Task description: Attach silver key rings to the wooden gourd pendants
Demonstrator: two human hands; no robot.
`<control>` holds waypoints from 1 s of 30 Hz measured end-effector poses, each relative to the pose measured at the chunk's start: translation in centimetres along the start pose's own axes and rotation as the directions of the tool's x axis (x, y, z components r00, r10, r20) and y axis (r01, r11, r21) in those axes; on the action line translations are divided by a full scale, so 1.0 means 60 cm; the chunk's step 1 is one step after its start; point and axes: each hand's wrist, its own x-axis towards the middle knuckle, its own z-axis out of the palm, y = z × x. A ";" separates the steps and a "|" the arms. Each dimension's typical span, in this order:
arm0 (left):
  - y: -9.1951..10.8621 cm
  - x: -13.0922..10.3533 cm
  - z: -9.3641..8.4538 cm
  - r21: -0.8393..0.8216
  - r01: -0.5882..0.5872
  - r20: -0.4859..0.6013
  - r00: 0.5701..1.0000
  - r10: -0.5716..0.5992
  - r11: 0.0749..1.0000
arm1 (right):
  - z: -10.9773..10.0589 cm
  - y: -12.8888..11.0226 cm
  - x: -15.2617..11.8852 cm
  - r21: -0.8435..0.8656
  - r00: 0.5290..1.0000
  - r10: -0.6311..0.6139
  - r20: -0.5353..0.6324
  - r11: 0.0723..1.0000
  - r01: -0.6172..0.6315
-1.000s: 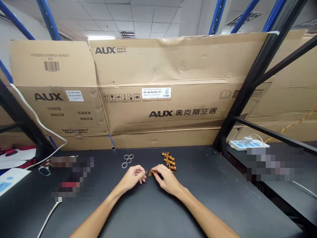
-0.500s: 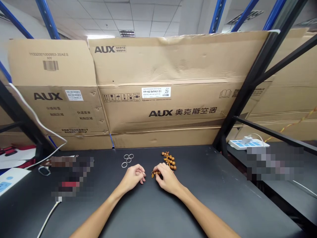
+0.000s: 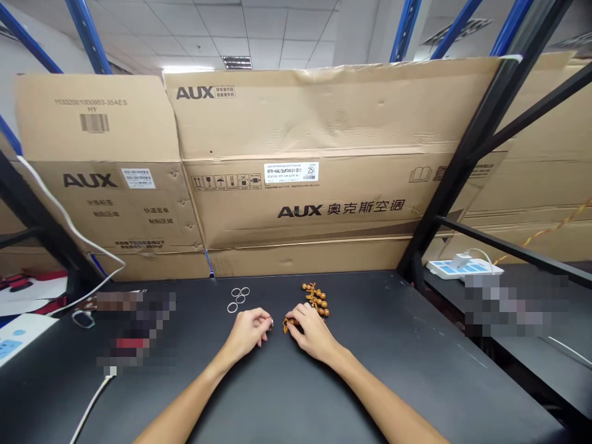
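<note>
My left hand [image 3: 251,327] is closed in a pinch over the black tabletop. A thin silvery edge shows at its fingertips, like part of a metal ring, mostly covered by the fingers. To the right, my right hand [image 3: 313,332] has its fingers closed on a wooden bead charm [image 3: 285,325] with an orange-brown cord. Several more bead charms [image 3: 322,304] lie in a group just behind that hand. Several thin metal rings [image 3: 232,308] rest on the table behind and left of my left hand. A small gap separates the two hands.
A large cardboard panel [image 3: 296,135] stands along the back of the black table [image 3: 398,370]. Black rack posts [image 3: 462,172] rise at the sides. Left are a white cable [image 3: 90,407] and a blurred-out item; right, a power strip [image 3: 462,269] on another surface.
My left fingers have drawn together slightly and the silvery edge at their tips shows more. My right hand has shifted a little left, its fingers still on the bead charm.
</note>
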 end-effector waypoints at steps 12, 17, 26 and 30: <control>0.004 0.001 -0.004 -0.135 0.104 0.075 0.993 -0.095 0.985 | 0.001 0.002 0.001 -0.008 1.000 -0.013 0.007 1.000 0.013; 0.013 0.001 -0.004 -0.206 0.151 0.116 0.985 -0.129 0.967 | -0.001 0.000 0.001 0.009 1.000 -0.006 -0.005 1.000 0.006; 0.015 -0.004 0.013 -0.260 0.106 0.112 0.991 -0.079 0.960 | 0.001 -0.009 0.005 0.211 0.996 0.078 -0.041 0.975 -0.068; 0.014 -0.007 0.016 -0.235 0.065 0.103 0.994 -0.042 0.970 | -0.001 -0.014 0.007 0.354 0.990 0.136 -0.033 0.928 -0.116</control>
